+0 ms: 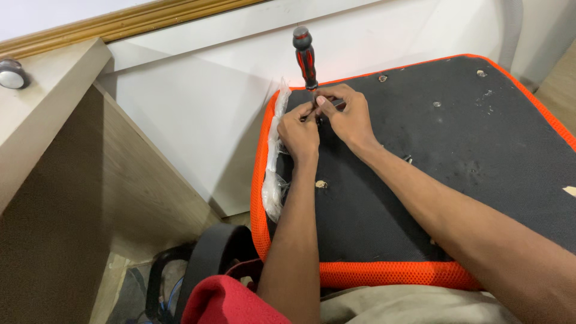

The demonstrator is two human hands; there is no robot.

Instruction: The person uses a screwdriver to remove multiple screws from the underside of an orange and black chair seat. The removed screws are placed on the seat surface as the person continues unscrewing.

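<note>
Left hand: the left hand (299, 133) was closed in a pinch, its fingertips pressed around a small dark part at the foot of the screwdriver (305, 58). What the part was, I could not tell; it was too small and mostly covered.

Right hand: the right hand (348, 115) was also closed, its thumb and fingers meeting those of the left hand at the same spot. In my judgement the two grips worked together to keep the tool tip steady on its place.

Screwdriver: it stood almost upright, with the red and black handle above both hands and free of them. The metal shaft was hidden between the fingers. It seemed to stand so because the tip was seated in something below.

Seat cushion: the upturned seat cushion (456, 150) lay under the hands, with black cloth on the underside and an orange mesh border around it. The hands were near its far left corner. Several small mounting holes showed in the black cloth, one just below the left wrist.

Plastic wrap: a clear crumpled plastic wrap (274, 162) hung along the left orange edge, pushed aside from the black surface. It had no label that I could see.

Surroundings: a white panel (198, 114) stood behind the cushion and a wooden cabinet side (72, 198) at the left. A chair castor (12, 74) rested on the ledge at the top left corner.
</note>
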